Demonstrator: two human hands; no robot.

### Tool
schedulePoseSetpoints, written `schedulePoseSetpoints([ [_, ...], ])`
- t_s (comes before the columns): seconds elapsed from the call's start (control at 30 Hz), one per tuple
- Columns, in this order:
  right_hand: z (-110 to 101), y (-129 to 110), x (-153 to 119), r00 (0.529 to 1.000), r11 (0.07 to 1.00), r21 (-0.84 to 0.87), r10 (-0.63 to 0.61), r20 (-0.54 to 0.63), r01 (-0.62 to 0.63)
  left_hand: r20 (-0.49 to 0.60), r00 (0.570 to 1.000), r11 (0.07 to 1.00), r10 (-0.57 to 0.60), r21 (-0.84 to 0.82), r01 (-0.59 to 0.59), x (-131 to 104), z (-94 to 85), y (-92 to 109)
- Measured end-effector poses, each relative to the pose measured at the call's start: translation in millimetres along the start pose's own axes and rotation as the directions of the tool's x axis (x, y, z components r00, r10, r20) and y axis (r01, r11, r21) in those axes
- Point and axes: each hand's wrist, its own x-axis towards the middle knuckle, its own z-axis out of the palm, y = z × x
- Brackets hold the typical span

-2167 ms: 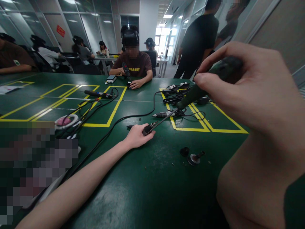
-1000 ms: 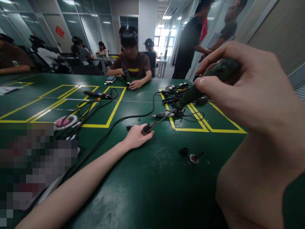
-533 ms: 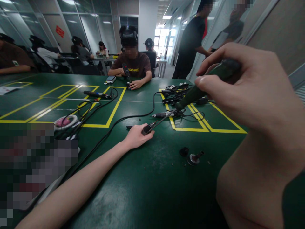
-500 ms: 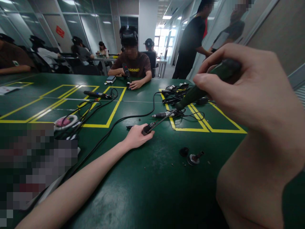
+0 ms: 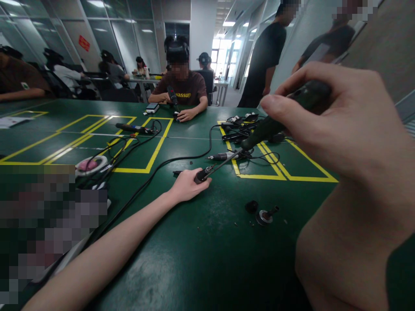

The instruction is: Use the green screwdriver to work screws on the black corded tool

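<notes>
Green at the handle, our screwdriver [image 5: 259, 133] slants down and leftward from our right hand [image 5: 343, 116], fingers wrapped around it, toward the small black part [image 5: 201, 176] our left hand [image 5: 185, 185] pinches; whether they touch, we cannot tell.

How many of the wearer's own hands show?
2: the left hand at centre, around a small dark part; the right hand at right, around a green screwdriver.

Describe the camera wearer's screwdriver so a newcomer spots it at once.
Above the green table, the right hand looms large at the picture's right. From it the screwdriver slants down-left, its thin shaft ending at the black part in the left hand. Its dark green handle sets it apart from the grey-and-black tool lying beyond.
</notes>
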Motion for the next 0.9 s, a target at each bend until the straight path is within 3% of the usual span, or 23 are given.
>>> schedulePoseSetpoints([
  [0.9,1.8,-0.5,-0.8,0.999,0.997,0.063,0.036,-0.013,-0.035,0.005,1.000,1.000,-0.011,-0.006,0.011,0.1,-0.3,0.0],
])
